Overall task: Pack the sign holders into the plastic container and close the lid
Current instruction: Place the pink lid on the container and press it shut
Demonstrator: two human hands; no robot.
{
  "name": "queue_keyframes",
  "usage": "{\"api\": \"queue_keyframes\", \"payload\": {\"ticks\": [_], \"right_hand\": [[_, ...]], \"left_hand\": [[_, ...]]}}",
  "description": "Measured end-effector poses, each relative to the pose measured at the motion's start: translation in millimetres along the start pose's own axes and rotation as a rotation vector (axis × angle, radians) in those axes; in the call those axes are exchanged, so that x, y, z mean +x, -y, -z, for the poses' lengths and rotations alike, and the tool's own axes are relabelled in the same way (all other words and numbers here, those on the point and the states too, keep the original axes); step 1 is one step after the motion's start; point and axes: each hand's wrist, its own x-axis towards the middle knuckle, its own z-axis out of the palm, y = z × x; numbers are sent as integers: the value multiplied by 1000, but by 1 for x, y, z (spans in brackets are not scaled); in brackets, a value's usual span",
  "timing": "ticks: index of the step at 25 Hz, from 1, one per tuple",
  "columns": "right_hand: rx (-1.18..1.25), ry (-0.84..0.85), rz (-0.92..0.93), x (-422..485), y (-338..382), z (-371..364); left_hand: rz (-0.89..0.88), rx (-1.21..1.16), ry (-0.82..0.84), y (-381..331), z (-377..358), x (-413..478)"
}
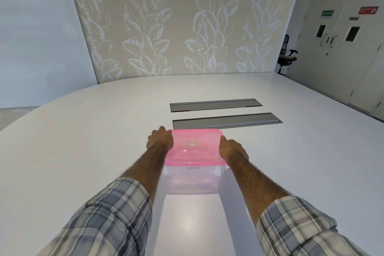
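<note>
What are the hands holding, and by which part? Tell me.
Both hands grip the plastic container at its pink lid: left hand on the left edge, right hand on the right edge.

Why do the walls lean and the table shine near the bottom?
Head view: the wide-angle lens bends the wall edges and the table rim; a soft glare patch lies on the tabletop just this side of the plastic container; the far doors look slightly soft.

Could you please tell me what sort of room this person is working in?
Most likely an office meeting room: a large white conference table with two grey cable hatches set into it, a black office chair by the far wall, and double doors under green and red signs.
</note>
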Motion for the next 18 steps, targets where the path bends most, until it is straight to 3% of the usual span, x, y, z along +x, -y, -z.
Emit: {"api": "queue_keyframes", "payload": {"ticks": [2, 5, 11, 18], "right_hand": [[29, 49, -9, 3, 10, 9], [62, 66, 119, 15, 27, 14], [21, -53, 237, 42, 41, 0], [-66, 125, 214, 71, 54, 7]], "left_hand": [[-8, 10, -42, 3, -8, 2], [-20, 14, -74, 5, -16, 5], [-24, 16, -104, 7, -20, 11], [-76, 73, -122, 11, -23, 15]]}}
